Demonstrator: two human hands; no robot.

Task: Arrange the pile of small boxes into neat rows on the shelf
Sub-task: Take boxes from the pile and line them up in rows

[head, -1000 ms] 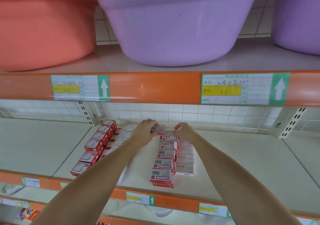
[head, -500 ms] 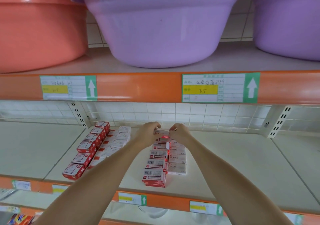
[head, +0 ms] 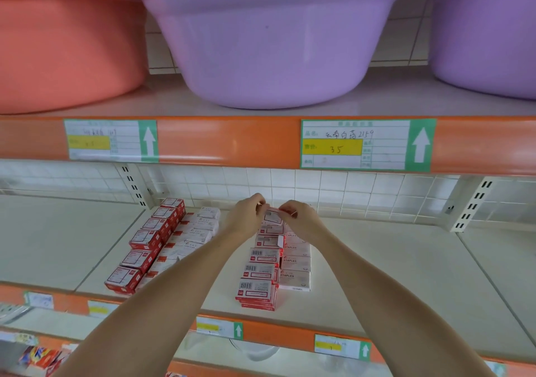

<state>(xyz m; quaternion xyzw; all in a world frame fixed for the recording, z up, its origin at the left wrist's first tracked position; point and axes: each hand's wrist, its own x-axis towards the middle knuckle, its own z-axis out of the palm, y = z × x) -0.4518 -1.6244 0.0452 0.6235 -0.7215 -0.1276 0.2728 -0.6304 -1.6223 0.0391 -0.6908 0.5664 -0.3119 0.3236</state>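
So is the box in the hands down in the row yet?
Cannot tell: both hands' fingers pinch the small box at the row's far end.

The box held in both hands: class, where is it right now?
In the head view, the staple box sits pinched between the left hand and right hand, at the far end of the red-and-white row, near the tiled back wall.

Shop, price labels (head: 367, 144), stocked shelving (head: 232, 141)

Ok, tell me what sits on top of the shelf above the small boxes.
On the orange-edged upper shelf stand three plastic basins: a salmon-orange basin left, a lilac basin in the middle, another lilac basin right. Their insides cannot be seen from below.
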